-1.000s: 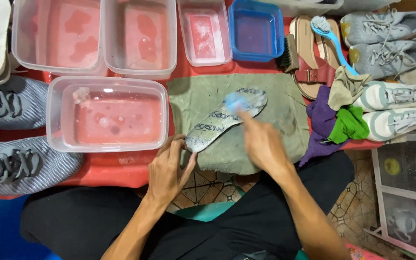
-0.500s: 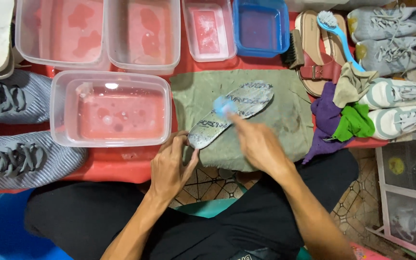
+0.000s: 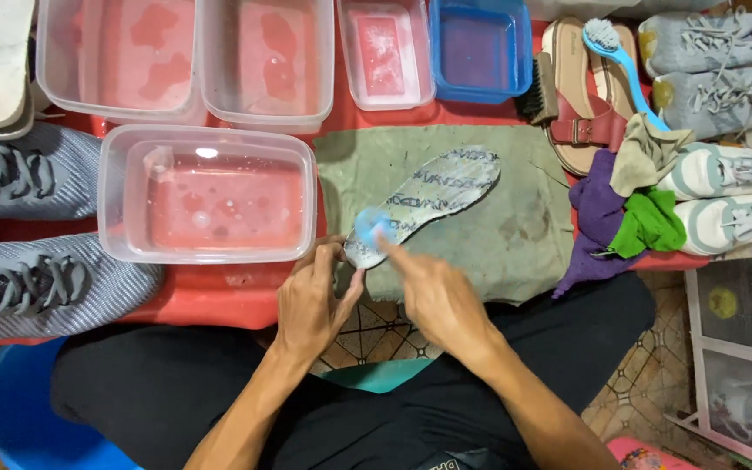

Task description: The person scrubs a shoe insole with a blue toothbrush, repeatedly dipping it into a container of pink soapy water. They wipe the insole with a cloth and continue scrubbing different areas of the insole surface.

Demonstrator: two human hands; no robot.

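The brush [image 3: 370,224] has slid from toe to heel. Right hand [image 3: 433,296] grips it; left hand [image 3: 311,300] pinches the insole [image 3: 428,198] heel on the cloth [image 3: 498,218]. Insole looks thin, floppy, soapy-slick; heel edge holds best.

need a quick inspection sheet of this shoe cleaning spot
surface: red table, green cloth spread on it
job's things: insole on the cloth; small blue brush at its near end
clutter: clear tubs with water, blue tub, rags, sandal, long blue brush
hands: left hand pins the insole's near end; right hand holds the small blue brush
cables: nothing seen
surroundings: grey shoes at the left, pale shoes at the right
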